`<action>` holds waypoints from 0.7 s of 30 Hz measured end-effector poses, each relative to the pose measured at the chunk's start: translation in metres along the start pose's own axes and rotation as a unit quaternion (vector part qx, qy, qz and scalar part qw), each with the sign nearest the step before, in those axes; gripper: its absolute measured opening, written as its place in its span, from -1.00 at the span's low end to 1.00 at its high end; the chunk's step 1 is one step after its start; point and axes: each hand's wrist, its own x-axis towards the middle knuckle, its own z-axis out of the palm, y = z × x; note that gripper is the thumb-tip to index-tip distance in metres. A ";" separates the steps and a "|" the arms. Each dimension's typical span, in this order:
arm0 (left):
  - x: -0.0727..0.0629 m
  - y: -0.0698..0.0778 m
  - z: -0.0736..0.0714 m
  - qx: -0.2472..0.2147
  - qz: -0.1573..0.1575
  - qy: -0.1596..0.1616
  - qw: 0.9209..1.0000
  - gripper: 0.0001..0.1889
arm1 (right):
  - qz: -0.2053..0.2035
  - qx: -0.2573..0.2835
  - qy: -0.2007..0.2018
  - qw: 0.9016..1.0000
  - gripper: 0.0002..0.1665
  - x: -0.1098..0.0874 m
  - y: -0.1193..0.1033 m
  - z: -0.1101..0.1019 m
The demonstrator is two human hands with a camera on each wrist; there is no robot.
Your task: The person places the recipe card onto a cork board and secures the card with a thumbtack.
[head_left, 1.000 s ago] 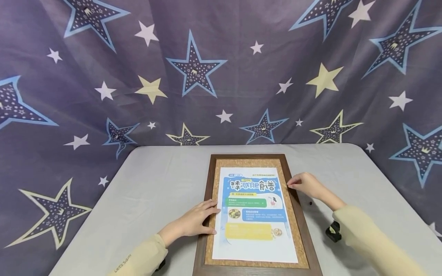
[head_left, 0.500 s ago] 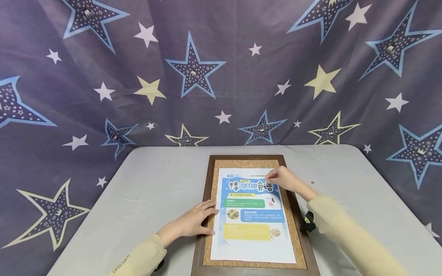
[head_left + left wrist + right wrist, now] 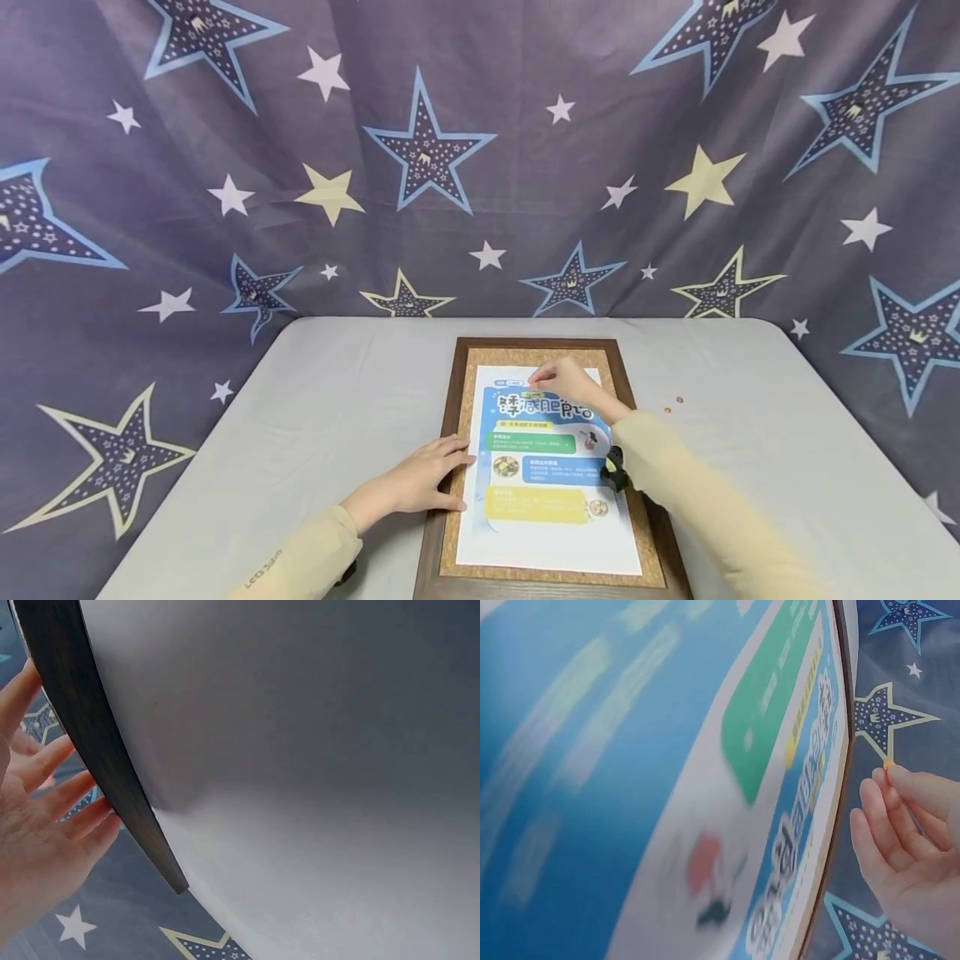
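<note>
A white poster (image 3: 551,546) with blue, green and yellow printing lies on a cork board (image 3: 540,357) in a dark wooden frame (image 3: 536,342). My left hand (image 3: 420,477) rests with spread fingers across the frame's left side, fingertips and thumb at the poster's left edge. In the left wrist view, fingers (image 3: 90,814) lie against the frame's dark side. My right hand (image 3: 570,385) is over the poster's top part, close to the heading. Its thumb and finger pinch a small orange push pin (image 3: 889,764), mostly hidden by the fingertips.
Two small reddish-orange pieces, one of them a red one (image 3: 679,399), lie on the grey tabletop (image 3: 750,375) right of the frame. A black wrist strap (image 3: 615,471) hangs below the right sleeve. Behind the table stands a star-patterned curtain (image 3: 525,192).
My right hand has moved left from beside the frame's right edge to above the poster's upper middle. Small pieces on the table have come into view. The left hand stays put.
</note>
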 end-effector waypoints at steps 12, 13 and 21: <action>0.003 0.001 -0.001 0.000 -0.002 -0.009 1.000 -0.33 | 0.065 0.110 0.051 0.991 -0.85 0.034 -0.008 0.037; 0.003 0.001 -0.001 0.000 -0.002 -0.010 1.000 -0.33 | 0.069 0.118 0.055 0.989 -0.85 0.035 -0.008 0.040; 0.002 0.001 -0.001 -0.006 0.000 -0.004 1.000 -0.33 | 0.098 0.190 0.078 0.974 -0.81 0.045 -0.008 0.055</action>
